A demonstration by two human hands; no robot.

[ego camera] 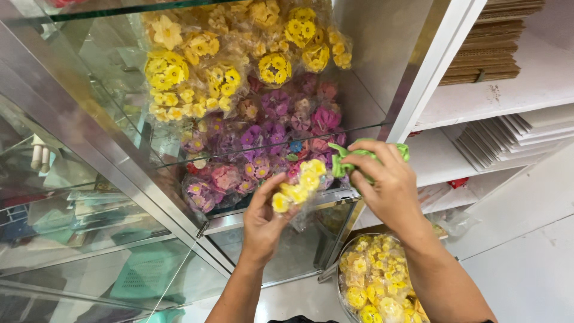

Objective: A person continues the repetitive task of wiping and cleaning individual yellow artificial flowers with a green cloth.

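Two hands of mine are up at the open front of a glass cabinet (pixel 119 161), both busy with one small clear packet of yellow flowers (pixel 301 182). My left hand (pixel 266 218) comes up from below, its grip pinched on the lower end of the packet, thumb and fingertips closed on the plastic near the lowest yellow bloom. My right hand (pixel 382 182) reaches in from the right, and its grip is clenched around a bunch of bright green ribbon (pixel 347 157) that sticks out on both sides of my fingers; the ribbon sits at the upper end of the packet, touching it. The packet hangs tilted between the two hands, just in front of the cabinet's lower metal rail.

Behind it, inside the cabinet, a glass shelf (pixel 359 128) carries a heap of similar clear packets. The purple and pink flower packets (pixel 269 131) lie nearest to my hands, piled against the front edge, and the yellow flower packets (pixel 227 60) are stacked higher and farther back.

Below my right forearm stands a round clear container (pixel 344 269) filled with more yellow flowers in plastic, close to my body. To the right of the cabinet are white shelves (pixel 514 96), with a stack of brown cardboard sheets (pixel 484 48) on the upper one and white flat boards (pixel 514 137) leaning in a row on the one beneath.
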